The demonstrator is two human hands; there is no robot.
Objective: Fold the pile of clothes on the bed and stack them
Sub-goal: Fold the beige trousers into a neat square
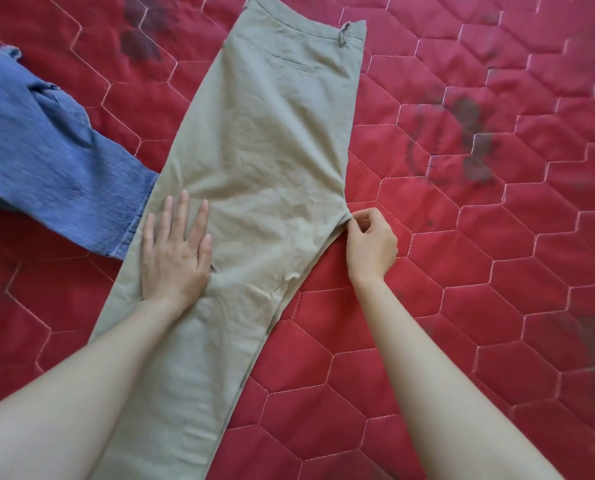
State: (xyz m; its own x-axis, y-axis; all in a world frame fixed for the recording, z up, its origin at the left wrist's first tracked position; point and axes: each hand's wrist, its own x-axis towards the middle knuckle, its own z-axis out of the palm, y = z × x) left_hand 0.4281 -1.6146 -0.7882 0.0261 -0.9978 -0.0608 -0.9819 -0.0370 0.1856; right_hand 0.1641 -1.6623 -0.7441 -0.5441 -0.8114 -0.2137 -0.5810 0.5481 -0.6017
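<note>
The khaki trousers (254, 161) lay flat on the bed (479, 237), folded lengthwise so 1 leg covered the other, running from the waistband at 12 o'clock down to the legs at 6 o'clock. The left hand (174, 251) rested palm down on the cloth near its 9 o'clock edge, its fingers (184, 213) straight and slightly spread, holding nothing. The right hand (370, 242) was at the 3 o'clock edge, its fingers curled, thumb and forefinger pinching the pointed crotch corner of the trousers. A blue denim garment (46, 161) lay at 9 o'clock, its hem tucked just under the trousers' edge. The red quilted cover showed hexagon stitching and dark faded marks.
</note>
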